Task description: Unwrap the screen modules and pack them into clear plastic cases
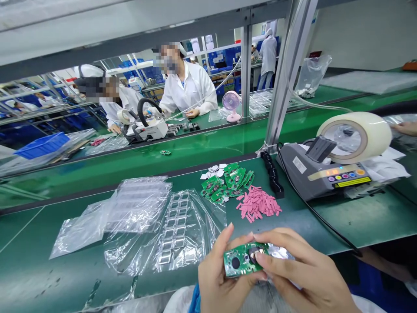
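My left hand (pixel 216 274) grips the left end of a small green circuit board (pixel 232 268), thumb below and fingers along the edges. A black round spot and several small parts show on the board's face. My right hand (pixel 299 269) is closed on its right end, with fingertips pressed at a dark round component (pixel 253 254); whether they pinch a smaller piece there is hidden. Something shiny and silvery (pixel 280 252) shows behind the right fingers. Beyond my hands lie a heap of pink strips (pixel 259 203) and a pile of green circuit boards (pixel 224 184).
To the left, rectangular metal frames (pixel 174 226) lie in rows on clear film beside stacked plastic trays (pixel 138 204). White square pieces (pixel 213 171) lie behind the boards. A tape dispenser (pixel 322 169) stands right, its black cable (pixel 312 213) crossing the bench. Co-workers (pixel 189 84) sit across the green belt (pixel 202 145).
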A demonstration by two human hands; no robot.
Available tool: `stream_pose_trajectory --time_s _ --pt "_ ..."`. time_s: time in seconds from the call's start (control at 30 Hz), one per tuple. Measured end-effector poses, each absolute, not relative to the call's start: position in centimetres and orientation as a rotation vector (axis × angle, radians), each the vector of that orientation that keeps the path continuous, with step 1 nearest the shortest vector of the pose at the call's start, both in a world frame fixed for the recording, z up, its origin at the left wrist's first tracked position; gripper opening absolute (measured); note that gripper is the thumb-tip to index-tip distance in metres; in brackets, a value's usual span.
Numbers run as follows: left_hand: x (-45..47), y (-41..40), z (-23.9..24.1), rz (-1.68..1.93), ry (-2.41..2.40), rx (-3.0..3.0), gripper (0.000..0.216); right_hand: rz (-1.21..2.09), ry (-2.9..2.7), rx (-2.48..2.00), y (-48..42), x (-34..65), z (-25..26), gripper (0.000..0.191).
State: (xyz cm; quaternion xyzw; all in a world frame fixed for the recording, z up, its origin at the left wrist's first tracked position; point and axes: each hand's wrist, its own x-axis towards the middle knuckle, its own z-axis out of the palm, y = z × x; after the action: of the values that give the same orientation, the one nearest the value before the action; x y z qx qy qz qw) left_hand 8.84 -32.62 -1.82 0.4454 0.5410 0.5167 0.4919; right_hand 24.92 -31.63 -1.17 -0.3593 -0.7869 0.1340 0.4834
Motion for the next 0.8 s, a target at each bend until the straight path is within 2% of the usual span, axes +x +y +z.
stream_pose_trajectory --time_s 0.17,0.3,0.4,0.67,0.8 --pt "8.5 -32.4 -2.2 1.209 1.227 1.020 0.080 0.323 -1.989 -1.007 -31.6 25.0 -1.4 0.014" --pt "8.1 -31.8 -2.4 1.188 1.068 1.086 0.080 0.608 -1.940 -0.968 -31.7 25.1 -2.4 0.015" --pt "8.2 -31.4 -2.5 1.275 0.895 1.159 0.081 0.689 -1.914 -0.946 -31.6 25.0 -2.4 0.015" --pt "8.4 -31.4 -3.4 1.235 0.964 1.170 0.069 0.661 -2.146 -1.004 -30.8 25.1 -2.2 0.021" --pt "8.0 -30.5 -3.5 1.114 0.987 1.066 0.088 0.323 -2.088 -1.000 -29.4 24.5 -3.0 0.029"
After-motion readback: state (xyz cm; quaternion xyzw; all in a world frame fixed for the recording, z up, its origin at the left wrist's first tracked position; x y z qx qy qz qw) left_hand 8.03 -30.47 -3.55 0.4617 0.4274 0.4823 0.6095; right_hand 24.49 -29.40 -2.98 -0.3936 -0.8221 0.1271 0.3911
